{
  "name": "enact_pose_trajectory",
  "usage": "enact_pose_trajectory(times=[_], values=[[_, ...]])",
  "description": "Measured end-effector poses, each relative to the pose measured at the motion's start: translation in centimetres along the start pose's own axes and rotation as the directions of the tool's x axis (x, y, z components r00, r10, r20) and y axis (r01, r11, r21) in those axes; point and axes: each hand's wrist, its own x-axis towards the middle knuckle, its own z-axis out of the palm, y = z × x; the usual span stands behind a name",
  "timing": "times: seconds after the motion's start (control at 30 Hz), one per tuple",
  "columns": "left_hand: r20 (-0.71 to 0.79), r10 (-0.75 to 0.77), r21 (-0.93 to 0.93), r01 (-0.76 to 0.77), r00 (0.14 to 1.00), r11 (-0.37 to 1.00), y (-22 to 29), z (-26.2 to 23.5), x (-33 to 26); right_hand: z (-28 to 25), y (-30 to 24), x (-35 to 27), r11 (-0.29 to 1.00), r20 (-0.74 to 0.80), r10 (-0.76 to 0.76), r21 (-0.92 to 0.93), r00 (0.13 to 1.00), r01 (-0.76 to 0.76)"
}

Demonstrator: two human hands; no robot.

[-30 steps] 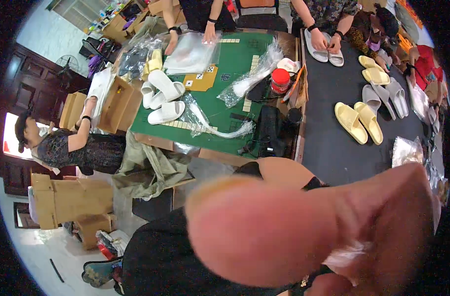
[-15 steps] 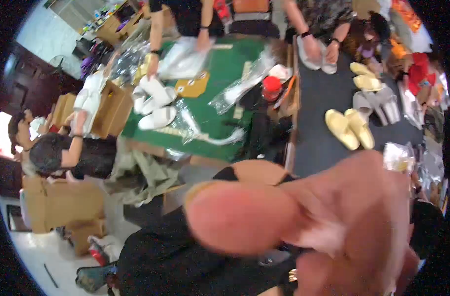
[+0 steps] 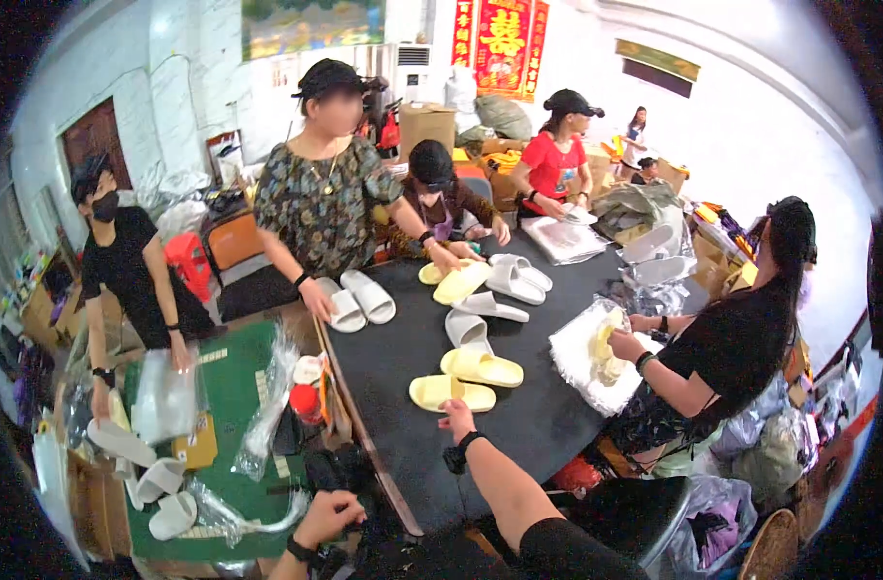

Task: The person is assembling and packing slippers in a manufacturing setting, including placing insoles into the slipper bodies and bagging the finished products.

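Note:
My right hand (image 3: 456,420) reaches over the near edge of the black table, fingers apart, right by a pale yellow slipper (image 3: 424,392); I cannot tell whether it touches it. A second yellow slipper (image 3: 495,368) lies just beyond. My left hand (image 3: 329,516) hovers low at the front, left of the table divide, fingers curled in with nothing seen in them. Farther up are grey slippers (image 3: 469,332), white-grey slippers (image 3: 514,280) and a yellow slipper (image 3: 461,281) under a co-worker's hand (image 3: 445,259).
At the left, a green table (image 3: 238,387) carries clear plastic bags (image 3: 166,398), grey slippers (image 3: 174,516) and a red-capped container (image 3: 306,403). Co-workers stand or sit around both tables. At right, one handles a yellow item over stacked white bags (image 3: 579,358). A bagged bin (image 3: 717,522) stands near right.
The view has swung up and right. The large blurred hand close to the camera is gone; both my hands now show lower, the right one out by the yellow slippers.

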Motion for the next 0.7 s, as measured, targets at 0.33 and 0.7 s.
enact_pose_trajectory(times=[0.33,0.7], values=[[-0.006,-0.125,0.08,0.125,0.992,0.989,-1.6,1.7,0.8,-0.7,-0.5,-3.3,0.99,0.235,0.135,-0.06,0.963,-0.124],[0.217,0.092,0.32,-0.16,0.972,0.934,-3.6,4.7,7.6,-9.1,2.1,-16.8,0.899,0.489,0.245,-0.439,0.837,-0.007]])
